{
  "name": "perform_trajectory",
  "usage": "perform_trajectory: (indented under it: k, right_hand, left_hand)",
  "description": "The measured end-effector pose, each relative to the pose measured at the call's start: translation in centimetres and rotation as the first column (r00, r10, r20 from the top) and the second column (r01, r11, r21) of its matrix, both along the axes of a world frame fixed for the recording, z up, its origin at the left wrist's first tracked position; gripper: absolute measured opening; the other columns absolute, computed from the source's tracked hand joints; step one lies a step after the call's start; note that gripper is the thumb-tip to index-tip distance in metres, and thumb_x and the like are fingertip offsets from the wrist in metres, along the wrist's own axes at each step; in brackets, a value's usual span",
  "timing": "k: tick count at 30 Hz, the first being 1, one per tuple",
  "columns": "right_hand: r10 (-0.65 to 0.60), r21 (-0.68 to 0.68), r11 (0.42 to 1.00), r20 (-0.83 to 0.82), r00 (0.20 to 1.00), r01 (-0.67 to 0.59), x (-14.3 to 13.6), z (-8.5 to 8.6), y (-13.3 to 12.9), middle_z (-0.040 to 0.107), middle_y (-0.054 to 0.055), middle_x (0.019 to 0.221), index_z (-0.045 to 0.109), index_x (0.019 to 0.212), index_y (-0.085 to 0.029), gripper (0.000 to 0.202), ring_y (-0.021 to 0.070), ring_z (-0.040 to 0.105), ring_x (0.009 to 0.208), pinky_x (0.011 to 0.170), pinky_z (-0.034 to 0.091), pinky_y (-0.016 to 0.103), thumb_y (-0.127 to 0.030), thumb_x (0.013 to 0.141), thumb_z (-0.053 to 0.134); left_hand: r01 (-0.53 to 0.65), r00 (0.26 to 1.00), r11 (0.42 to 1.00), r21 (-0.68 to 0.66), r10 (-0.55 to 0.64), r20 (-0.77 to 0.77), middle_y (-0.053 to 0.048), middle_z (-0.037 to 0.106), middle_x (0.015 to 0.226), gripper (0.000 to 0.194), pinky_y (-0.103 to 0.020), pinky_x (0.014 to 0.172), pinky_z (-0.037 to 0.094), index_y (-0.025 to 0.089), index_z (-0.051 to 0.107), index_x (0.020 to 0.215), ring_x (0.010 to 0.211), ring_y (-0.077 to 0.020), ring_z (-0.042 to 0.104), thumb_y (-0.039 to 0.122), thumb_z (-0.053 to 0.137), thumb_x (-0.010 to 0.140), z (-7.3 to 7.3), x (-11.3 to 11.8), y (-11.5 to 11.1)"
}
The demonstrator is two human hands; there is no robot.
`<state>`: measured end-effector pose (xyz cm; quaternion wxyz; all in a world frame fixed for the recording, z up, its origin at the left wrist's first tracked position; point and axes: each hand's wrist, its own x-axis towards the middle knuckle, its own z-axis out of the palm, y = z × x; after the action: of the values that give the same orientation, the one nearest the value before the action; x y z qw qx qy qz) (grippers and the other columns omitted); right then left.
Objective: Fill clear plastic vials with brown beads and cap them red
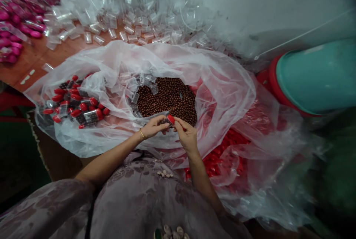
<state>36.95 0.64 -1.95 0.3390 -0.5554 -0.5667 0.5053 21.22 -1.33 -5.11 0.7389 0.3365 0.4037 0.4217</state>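
Note:
Over the near edge of a heap of small round brown balls (167, 98), my two hands meet. My left hand (154, 127), with a gold bangle at the wrist, is closed around a small clear tube (164, 121) with dark contents. A red cap (170, 119) sits at the tube's right end. My right hand (187, 135) is closed too, thumb and fingers pinching at this cap; a bit of red also shows under its fingers. Several open clear tubes (135, 98) lie along the left rim of the balls. A crumpled clear plastic bag (222, 83) surrounds the heap.
Filled red-capped tubes (80, 101) lie in plastic at left. Many clear tubes (128, 29) are piled at the back, beside pink pieces (13, 35). Loose red caps (222, 161) fill a bag at right. A teal bucket (317, 77) stands far right.

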Motion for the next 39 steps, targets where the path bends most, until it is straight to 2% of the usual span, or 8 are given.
perform_trajectory:
  k: [10,15,18,21,24,27,35,39]
  right_hand:
    - [0.174,0.107,0.978,0.044,0.984,-0.178,0.4,-0.1,-1.1,0.070,0.003,0.084,0.069,0.099,-0.027,0.025,0.0175,0.063,0.076,0.079,0.050,0.034,-0.027,0.076,0.060]
    - [0.275,0.013,0.961,0.057,0.960,-0.276,1.1,0.3,-0.8,0.066,0.001,0.065,0.071,0.086,-0.025,0.020,0.0162,0.059,0.061,0.068,0.049,0.032,-0.037,0.078,0.058]
    - [0.135,0.009,0.991,0.074,0.988,-0.136,0.0,-0.3,-0.7,0.052,-0.003,0.048,0.067,0.074,-0.023,0.031,0.0122,0.049,0.047,0.057,0.044,0.027,-0.043,0.085,0.045]
    - [-0.014,-0.099,0.995,-0.072,0.997,0.007,-1.9,-1.5,-0.5,0.051,-0.004,0.054,0.062,0.083,-0.024,0.036,0.0107,0.047,0.051,0.055,0.042,0.023,-0.052,0.085,0.041]
    - [-0.069,-0.385,0.922,-0.256,0.964,-0.036,-3.3,-2.5,-0.5,0.059,-0.005,0.070,0.058,0.100,-0.024,0.045,0.0095,0.052,0.058,0.056,0.044,0.021,-0.062,0.079,0.042]
    - [-0.033,-0.527,0.836,-0.328,0.944,-0.154,-3.7,-2.8,-0.7,0.063,-0.003,0.081,0.058,0.109,-0.024,0.051,0.0104,0.057,0.068,0.066,0.048,0.023,-0.062,0.076,0.048]
    - [0.312,-0.214,0.925,-0.038,0.949,-0.313,-3.9,-3.6,-2.3,0.063,0.003,0.108,0.058,0.116,-0.027,0.043,0.0193,0.053,0.106,0.104,0.030,0.040,-0.052,0.083,0.044]
    - [0.216,-0.236,0.946,-0.054,0.975,-0.222,-5.4,-3.5,-2.7,0.064,0.005,0.103,0.061,0.111,-0.025,0.050,0.0211,0.054,0.103,0.102,0.033,0.042,-0.060,0.081,0.040]
  left_hand:
    - [0.067,0.977,0.998,-0.003,-0.066,-0.203,0.004,0.049,0.055,0.049,-0.016,0.043,0.030,0.013,0.050,0.080,0.045,-0.0042,0.038,0.061,0.052,0.073,0.7,-0.4,-0.7]
    - [0.197,0.941,0.978,0.067,-0.169,-0.293,0.003,0.050,0.060,0.038,-0.019,0.050,0.034,0.013,0.054,0.081,0.052,-0.0065,0.043,0.048,0.061,0.068,0.5,-0.6,-1.0]
    - [0.281,0.837,0.945,0.169,-0.155,-0.525,0.003,0.051,0.060,0.021,-0.019,0.053,0.033,0.014,0.056,0.071,0.055,-0.0075,0.043,0.032,0.065,0.063,0.8,-0.3,-1.3]
    - [0.335,0.655,0.928,0.163,-0.105,-0.749,0.002,0.052,0.056,0.011,-0.022,0.054,0.032,0.016,0.059,0.068,0.053,-0.0099,0.045,0.024,0.062,0.062,1.3,0.3,-1.7]
    - [0.350,0.533,0.925,0.146,-0.069,-0.843,-0.003,0.058,0.063,0.018,-0.026,0.060,0.036,0.017,0.063,0.076,0.060,-0.0166,0.053,0.026,0.063,0.060,1.8,0.7,-2.2]
    - [0.364,0.509,0.921,0.140,-0.070,-0.858,-0.007,0.060,0.070,0.023,-0.032,0.066,0.039,0.016,0.064,0.077,0.070,-0.0232,0.057,0.025,0.066,0.057,2.2,0.6,-2.6]
    - [0.388,0.465,0.917,0.094,-0.107,-0.879,-0.010,0.059,0.058,0.012,-0.036,0.067,0.041,0.015,0.061,0.060,0.063,-0.0244,0.057,0.023,0.067,0.055,1.1,-0.4,-4.4]
    - [0.398,0.403,0.914,0.079,-0.097,-0.910,-0.010,0.060,0.058,0.011,-0.033,0.062,0.040,0.015,0.062,0.064,0.061,-0.0230,0.057,0.023,0.065,0.058,1.5,-1.2,-4.5]
